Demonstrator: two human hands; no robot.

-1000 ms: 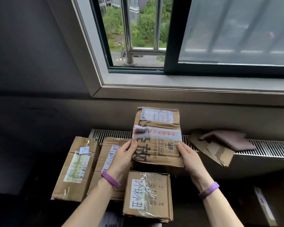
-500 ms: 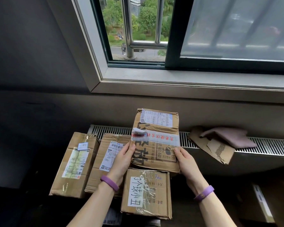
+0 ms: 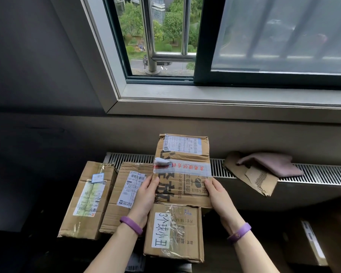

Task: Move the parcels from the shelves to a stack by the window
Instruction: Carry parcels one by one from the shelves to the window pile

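Note:
A tall cardboard parcel with a shipping label and red-lettered tape stands below the window, in front of the radiator. My left hand grips its left edge and my right hand grips its right edge. Just in front of it lies a smaller parcel with a white handwritten label. Two more parcels sit to the left: a middle one, partly behind my left hand, and a far-left one. Both wrists wear purple bands.
A long white radiator runs under the window sill. Torn cardboard pieces and a brownish cloth lie on it at the right. Another box sits in shadow at the lower right. The wall at left is dark.
The tall parcel has sunk a little lower between my hands, closer to the small parcel in front. My hands stay on its two sides. The view has tilted slightly.

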